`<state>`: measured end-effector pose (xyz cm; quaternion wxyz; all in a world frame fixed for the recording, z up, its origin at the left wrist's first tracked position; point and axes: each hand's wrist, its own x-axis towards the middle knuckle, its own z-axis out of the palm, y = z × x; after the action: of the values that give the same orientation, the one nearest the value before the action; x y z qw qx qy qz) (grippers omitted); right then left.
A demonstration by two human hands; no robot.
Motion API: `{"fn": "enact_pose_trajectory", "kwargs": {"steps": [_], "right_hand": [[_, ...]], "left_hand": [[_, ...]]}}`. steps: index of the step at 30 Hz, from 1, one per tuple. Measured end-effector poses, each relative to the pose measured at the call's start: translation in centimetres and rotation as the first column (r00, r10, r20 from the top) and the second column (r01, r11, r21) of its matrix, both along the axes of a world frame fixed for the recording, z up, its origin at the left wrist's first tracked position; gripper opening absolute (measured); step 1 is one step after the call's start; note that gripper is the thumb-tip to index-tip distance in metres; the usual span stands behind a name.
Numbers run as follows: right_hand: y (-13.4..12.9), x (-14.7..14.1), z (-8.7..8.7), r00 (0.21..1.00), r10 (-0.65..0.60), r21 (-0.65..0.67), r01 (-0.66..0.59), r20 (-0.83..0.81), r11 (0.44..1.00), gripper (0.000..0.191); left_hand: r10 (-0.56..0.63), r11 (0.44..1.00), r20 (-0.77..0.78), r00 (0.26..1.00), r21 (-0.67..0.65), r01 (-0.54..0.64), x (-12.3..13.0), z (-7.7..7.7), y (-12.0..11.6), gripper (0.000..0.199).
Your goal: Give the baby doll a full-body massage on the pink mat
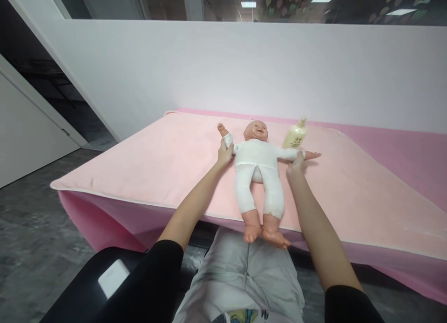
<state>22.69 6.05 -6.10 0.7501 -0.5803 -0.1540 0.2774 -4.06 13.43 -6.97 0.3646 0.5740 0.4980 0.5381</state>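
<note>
A baby doll [257, 154] in a white cloth body lies on its back on the pink mat, head away from me. Its bare plastic feet reach over the mat's front edge. My left hand [225, 152] is closed around the doll's arm on the left, which bends upward. On the right, the other doll arm stretches out sideways, and my right hand [297, 165] grips it near the wrist. Just behind that arm a pale yellow pump bottle [295, 135] leans to the right.
The light pink mat [167, 160] covers a table draped in darker pink cloth [412, 160]. A white wall [223, 67] rises behind it, with windows above. At lower left, a white flat object [113, 278] rests on a black seat [80, 288].
</note>
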Motion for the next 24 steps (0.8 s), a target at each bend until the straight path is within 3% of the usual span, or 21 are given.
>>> {"fn": "enact_pose_trajectory", "kwargs": {"steps": [3, 8, 15, 19, 24], "right_hand": [[-0.3, -0.5, 0.8, 0.99, -0.066, 0.01, 0.068, -0.121, 0.998, 0.063], [-0.3, -0.8, 1.2, 0.986, -0.035, 0.11, 0.054, -0.163, 0.992, 0.065], [0.5, 0.0, 0.1, 0.999, 0.005, 0.069, -0.001, -0.052, 0.998, 0.062], [0.8, 0.3, -0.3, 1.0, 0.021, 0.046, -0.021, -0.002, 0.999, 0.065], [0.6, 0.1, 0.0, 0.996, -0.005, 0.078, 0.012, -0.093, 0.997, 0.063]], "left_hand": [[0.008, 1.0, -0.028, 1.0, -0.019, -0.009, -0.1, 0.1, 0.0, 0.05], [0.004, 1.0, 0.016, 1.0, -0.013, -0.003, -0.1, -0.3, 0.6, 0.05], [-0.003, 1.0, 0.012, 1.0, -0.026, 0.003, -0.1, -0.1, 0.4, 0.055], [0.021, 0.999, 0.018, 1.0, -0.026, -0.021, -0.1, 0.4, -0.3, 0.073], [0.072, 0.997, 0.058, 0.996, -0.045, -0.069, 0.0, 0.6, -0.4, 0.093]]}}
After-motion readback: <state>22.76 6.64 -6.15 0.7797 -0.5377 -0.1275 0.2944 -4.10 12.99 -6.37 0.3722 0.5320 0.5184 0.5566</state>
